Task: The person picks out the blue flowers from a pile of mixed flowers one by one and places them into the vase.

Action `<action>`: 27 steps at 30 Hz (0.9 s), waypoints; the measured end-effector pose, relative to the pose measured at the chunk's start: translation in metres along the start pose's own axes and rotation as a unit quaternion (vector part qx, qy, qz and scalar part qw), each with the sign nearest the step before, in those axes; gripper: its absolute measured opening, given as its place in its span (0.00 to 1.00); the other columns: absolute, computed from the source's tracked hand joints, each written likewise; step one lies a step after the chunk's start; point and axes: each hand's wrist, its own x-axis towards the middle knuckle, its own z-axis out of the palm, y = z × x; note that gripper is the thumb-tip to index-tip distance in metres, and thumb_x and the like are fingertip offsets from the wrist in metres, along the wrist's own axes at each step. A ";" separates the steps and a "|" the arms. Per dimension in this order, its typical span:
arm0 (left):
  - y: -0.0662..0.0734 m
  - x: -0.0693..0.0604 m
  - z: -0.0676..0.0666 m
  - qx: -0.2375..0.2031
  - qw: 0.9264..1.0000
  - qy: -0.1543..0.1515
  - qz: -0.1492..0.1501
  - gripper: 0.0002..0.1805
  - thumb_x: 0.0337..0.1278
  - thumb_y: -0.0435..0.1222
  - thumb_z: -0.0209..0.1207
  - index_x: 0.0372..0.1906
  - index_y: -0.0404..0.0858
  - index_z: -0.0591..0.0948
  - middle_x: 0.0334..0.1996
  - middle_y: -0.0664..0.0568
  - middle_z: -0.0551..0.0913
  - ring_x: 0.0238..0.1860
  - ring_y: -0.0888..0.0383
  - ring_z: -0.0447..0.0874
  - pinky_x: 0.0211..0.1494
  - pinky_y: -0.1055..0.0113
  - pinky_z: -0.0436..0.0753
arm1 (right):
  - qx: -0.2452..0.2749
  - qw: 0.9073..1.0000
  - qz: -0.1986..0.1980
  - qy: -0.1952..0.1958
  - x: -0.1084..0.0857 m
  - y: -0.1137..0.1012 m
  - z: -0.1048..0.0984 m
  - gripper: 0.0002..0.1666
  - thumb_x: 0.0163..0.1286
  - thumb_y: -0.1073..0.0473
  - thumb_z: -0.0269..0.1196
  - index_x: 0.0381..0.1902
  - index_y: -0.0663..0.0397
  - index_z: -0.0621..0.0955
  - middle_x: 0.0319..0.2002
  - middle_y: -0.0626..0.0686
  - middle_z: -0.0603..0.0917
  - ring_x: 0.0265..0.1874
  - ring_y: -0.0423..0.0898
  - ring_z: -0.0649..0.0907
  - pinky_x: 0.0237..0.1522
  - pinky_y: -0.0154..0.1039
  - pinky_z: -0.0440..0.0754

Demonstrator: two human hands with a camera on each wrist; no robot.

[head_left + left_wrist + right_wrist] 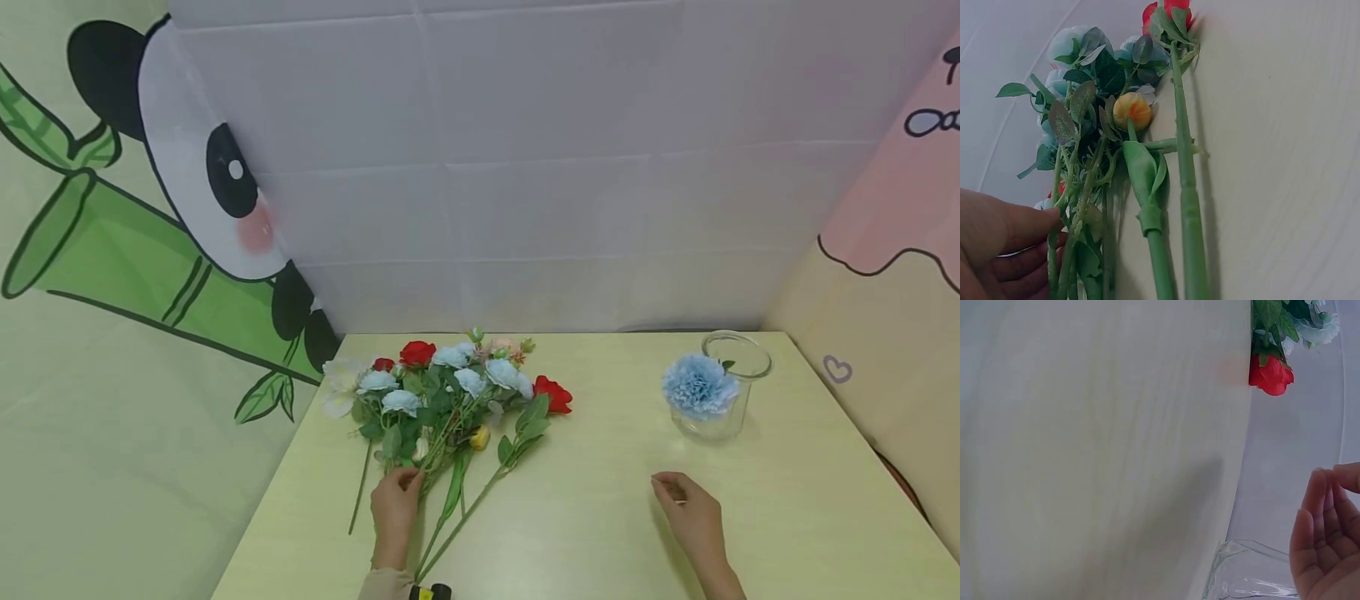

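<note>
Stems (1067,265) are being pinched by the left hand (396,504) below the blooms (471,382), presumably so petals are being spared; how many stems, the view is not showing clearly. Blooms are lying just beyond this grip. Nothing is being held by the right hand (688,512), thumb lying close to fingertips, in front of the glass jar (731,421), where a blue flower (701,386) is leaning at the rim.

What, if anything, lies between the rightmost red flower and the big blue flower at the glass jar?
Only bare tabletop lies between the red flower and the blue flower; the head view shows this.
</note>
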 end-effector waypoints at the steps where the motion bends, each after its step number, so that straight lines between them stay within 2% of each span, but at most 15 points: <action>1: 0.000 0.000 0.000 -0.001 1.000 0.004 0.003 0.07 0.53 0.33 0.62 0.34 0.32 0.83 0.27 0.44 0.84 0.27 0.52 0.80 0.28 0.62 0.75 | 0.001 1.000 -0.001 0.001 0.000 0.000 0.000 0.11 0.64 0.56 0.60 0.37 0.58 0.83 0.33 0.54 0.85 0.25 0.28 0.76 0.28 0.26 0.77; 4: 0.001 -0.001 0.002 -0.010 1.000 0.016 0.008 0.07 0.53 0.31 0.61 0.34 0.31 0.82 0.26 0.43 0.83 0.26 0.52 0.79 0.27 0.63 0.75 | 0.002 1.000 -0.003 0.002 0.000 0.001 0.000 0.11 0.64 0.56 0.61 0.37 0.58 0.83 0.33 0.54 0.85 0.25 0.27 0.76 0.29 0.25 0.77; 8: 0.002 -0.001 0.002 -0.025 0.999 0.026 0.000 0.06 0.54 0.30 0.60 0.35 0.30 0.81 0.28 0.42 0.83 0.27 0.51 0.79 0.27 0.64 0.75 | -0.003 1.000 -0.007 0.008 -0.001 0.002 0.000 0.10 0.63 0.56 0.61 0.36 0.57 0.83 0.31 0.53 0.86 0.25 0.27 0.77 0.29 0.26 0.78; 13: 0.004 0.000 0.001 -0.053 0.998 0.018 -0.014 0.07 0.55 0.30 0.59 0.37 0.30 0.81 0.31 0.41 0.83 0.30 0.50 0.81 0.30 0.65 0.76 | -0.008 1.000 -0.010 0.020 -0.001 0.004 -0.003 0.08 0.62 0.58 0.62 0.35 0.57 0.83 0.30 0.53 0.86 0.24 0.26 0.76 0.28 0.26 0.77; 20: 0.005 0.005 -0.001 -0.091 0.995 0.009 -0.028 0.09 0.56 0.33 0.59 0.40 0.32 0.81 0.35 0.41 0.84 0.36 0.50 0.83 0.34 0.71 0.79 | -0.003 1.000 -0.003 0.014 0.000 0.003 -0.004 0.09 0.63 0.58 0.61 0.36 0.58 0.83 0.30 0.53 0.85 0.24 0.25 0.74 0.28 0.25 0.77; 23: 0.010 0.006 -0.004 -0.123 0.991 0.014 -0.041 0.10 0.56 0.34 0.60 0.41 0.33 0.81 0.37 0.42 0.84 0.36 0.55 0.83 0.36 0.74 0.79 | 0.000 1.000 0.000 0.015 0.000 0.003 -0.004 0.09 0.63 0.58 0.61 0.36 0.58 0.83 0.30 0.53 0.85 0.24 0.25 0.74 0.28 0.25 0.77; 27: 0.018 0.006 -0.010 -0.182 0.981 0.029 -0.059 0.10 0.56 0.34 0.60 0.42 0.33 0.81 0.39 0.41 0.84 0.33 0.72 0.78 0.35 0.79 0.77 | -0.001 1.000 -0.001 0.016 0.000 0.004 -0.004 0.09 0.63 0.58 0.61 0.36 0.58 0.83 0.31 0.53 0.86 0.24 0.25 0.74 0.28 0.26 0.77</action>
